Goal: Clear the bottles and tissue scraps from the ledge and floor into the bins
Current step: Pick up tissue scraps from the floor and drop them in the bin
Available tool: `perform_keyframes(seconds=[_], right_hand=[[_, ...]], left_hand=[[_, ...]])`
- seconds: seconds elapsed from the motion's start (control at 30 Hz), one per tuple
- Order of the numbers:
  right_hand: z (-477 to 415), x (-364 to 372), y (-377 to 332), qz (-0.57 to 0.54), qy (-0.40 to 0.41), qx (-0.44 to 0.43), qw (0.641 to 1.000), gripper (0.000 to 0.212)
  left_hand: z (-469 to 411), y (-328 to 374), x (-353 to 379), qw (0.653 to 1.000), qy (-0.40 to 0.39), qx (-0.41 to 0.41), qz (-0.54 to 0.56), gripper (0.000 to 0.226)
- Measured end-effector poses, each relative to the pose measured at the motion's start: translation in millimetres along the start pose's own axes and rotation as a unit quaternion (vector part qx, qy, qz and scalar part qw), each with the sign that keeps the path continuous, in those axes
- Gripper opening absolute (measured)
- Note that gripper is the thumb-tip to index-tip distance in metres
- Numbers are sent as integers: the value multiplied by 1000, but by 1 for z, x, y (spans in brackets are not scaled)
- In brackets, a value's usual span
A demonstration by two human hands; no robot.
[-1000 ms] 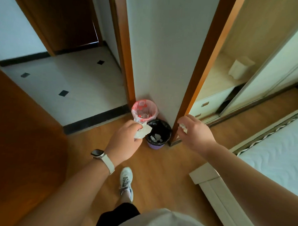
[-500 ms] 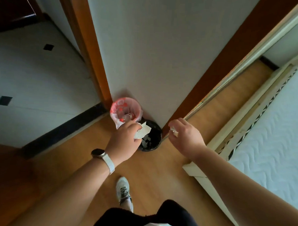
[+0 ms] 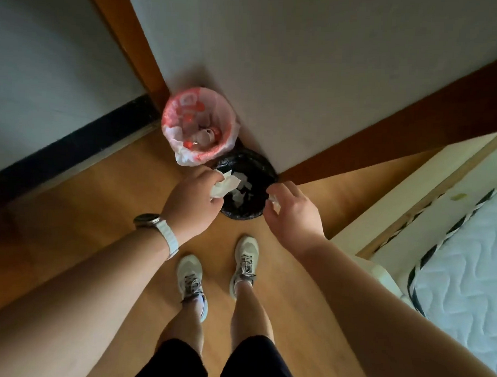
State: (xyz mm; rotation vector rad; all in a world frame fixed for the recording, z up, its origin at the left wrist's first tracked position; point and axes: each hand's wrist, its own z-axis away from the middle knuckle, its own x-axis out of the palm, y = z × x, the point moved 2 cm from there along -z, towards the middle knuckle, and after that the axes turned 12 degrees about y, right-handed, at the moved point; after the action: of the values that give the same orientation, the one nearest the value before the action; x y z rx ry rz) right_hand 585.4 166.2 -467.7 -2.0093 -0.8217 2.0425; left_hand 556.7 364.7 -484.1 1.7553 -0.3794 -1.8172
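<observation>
Grip: left hand point(image 3: 191, 203) pinches a crumpled tissue point(image 3: 224, 186); right hand point(image 3: 293, 210) curls its fingers round a small scrap point(image 3: 274, 201).
Change: both hands have come in over the black-lined bin point(image 3: 254, 163).
Meaning: both scraps look ready to drop.

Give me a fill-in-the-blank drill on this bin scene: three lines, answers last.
The left hand grips a tissue above the bin with the ____ liner.
The right hand pinches a smaller scrap, and the watch is on the ____ wrist.
The pink-bagged bin stands nearer the ____ hand.
Missing words: black; left; left.
</observation>
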Motion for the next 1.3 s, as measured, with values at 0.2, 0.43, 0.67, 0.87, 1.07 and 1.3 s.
perform_keyframes(seconds=[0.2, 0.43, 0.67, 0.87, 1.07, 1.3], right_hand=[[-24, 110, 84, -5, -48, 25, 999, 20], [-32, 217, 166, 15, -86, -8, 996, 20], [-33, 288, 213, 65, -114, -31, 991, 22], [-33, 293, 211, 95, -149, -20, 984, 34], [-27, 255, 188, 123, -103, -30, 987, 33], [-21, 179, 130, 151, -33, -20, 988, 34]], left_hand=[[-37, -59, 114, 1000, -11, -23, -14, 27], [-63, -118, 224, 999, -44, 7, -31, 29], [-83, -161, 289, 993, -69, 48, -83, 33], [-79, -170, 292, 987, -87, 85, -109, 36], [-60, -151, 253, 984, -54, 111, -130, 47], [-48, -98, 166, 977, -36, 152, -147, 55]])
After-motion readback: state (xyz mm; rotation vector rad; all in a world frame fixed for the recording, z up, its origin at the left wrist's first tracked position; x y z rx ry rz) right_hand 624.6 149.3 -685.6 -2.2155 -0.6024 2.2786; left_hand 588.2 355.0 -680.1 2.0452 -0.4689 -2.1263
